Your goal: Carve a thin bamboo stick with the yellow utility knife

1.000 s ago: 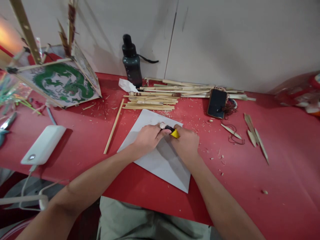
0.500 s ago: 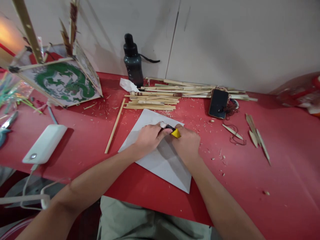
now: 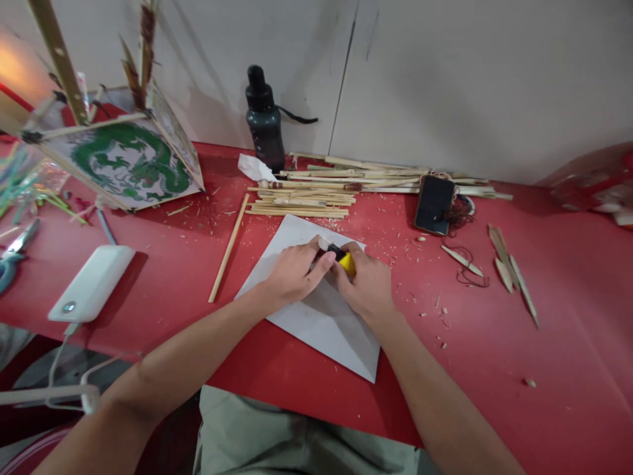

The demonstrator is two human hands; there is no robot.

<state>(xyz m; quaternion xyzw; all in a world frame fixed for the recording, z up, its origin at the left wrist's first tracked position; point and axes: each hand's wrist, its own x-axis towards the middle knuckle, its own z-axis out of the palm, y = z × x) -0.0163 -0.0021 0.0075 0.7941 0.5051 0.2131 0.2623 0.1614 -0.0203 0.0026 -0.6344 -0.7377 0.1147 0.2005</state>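
Observation:
Over the white sheet of paper (image 3: 324,330), both my hands meet at a small black-and-yellow tool (image 3: 347,264) with a whitish end piece; its exact kind is not clear. My left hand (image 3: 294,272) pinches the whitish and black end between thumb and fingers. Closed around the yellow end is my right hand (image 3: 368,285), its fingertips partly hidden. The paper lies flat and slanted on the red table (image 3: 306,389). Left of it rests a single thin bamboo stick (image 3: 228,251), apart from my hands.
Bundled bamboo sticks (image 3: 299,203) lie behind the paper, near a dark bottle (image 3: 266,128). A phone (image 3: 434,206) and bamboo slivers (image 3: 523,290) are to the right. Leftward stand a dragon-painted lantern (image 3: 133,161) and a white power bank (image 3: 92,282). Shavings are scattered about.
My right thumb has shifted toward the left thumb and more of the black part shows between my hands. The grip stays over the paper.

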